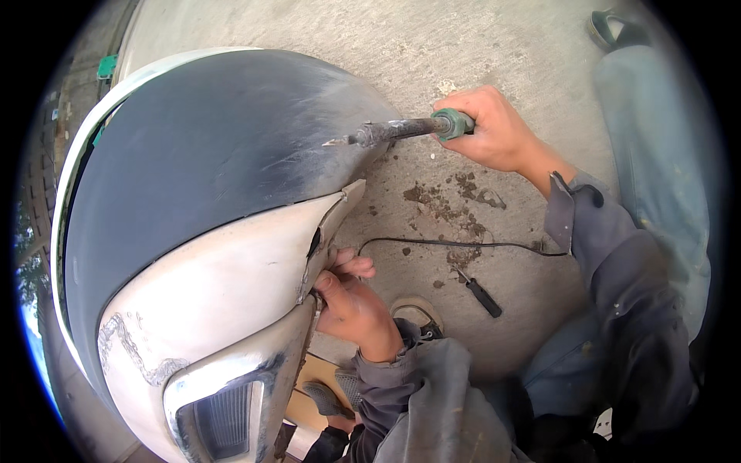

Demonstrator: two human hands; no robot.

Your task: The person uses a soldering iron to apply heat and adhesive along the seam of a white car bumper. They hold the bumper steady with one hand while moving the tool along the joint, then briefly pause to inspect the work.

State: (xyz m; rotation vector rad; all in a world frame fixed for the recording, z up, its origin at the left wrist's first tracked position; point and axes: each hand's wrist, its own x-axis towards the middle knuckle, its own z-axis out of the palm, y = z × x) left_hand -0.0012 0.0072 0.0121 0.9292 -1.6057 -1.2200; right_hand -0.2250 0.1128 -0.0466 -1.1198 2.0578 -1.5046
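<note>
A large bumper (224, 262), white with a dark grey panel (224, 131), stands in front of me and fills the left half of the view. My left hand (349, 305) is closed around its right edge, thumb on the near side; some fingertips stick out beyond a cracked flap (330, 224). My right hand (494, 127) is wrapped round the green handle of a soldering iron (409, 130). The iron's metal barrel points left, its thin tip showing in front of the dark panel; whether it touches cannot be told. Rough melted lines (127, 339) mark the white part.
Dark crumbs of debris (444, 208) lie on the concrete floor (309, 27). A black cable (463, 244) runs over it toward my right sleeve. A small black-handled screwdriver (482, 296) lies nearer me. Another person's leg (652, 154) and shoe (617, 31) are at the right.
</note>
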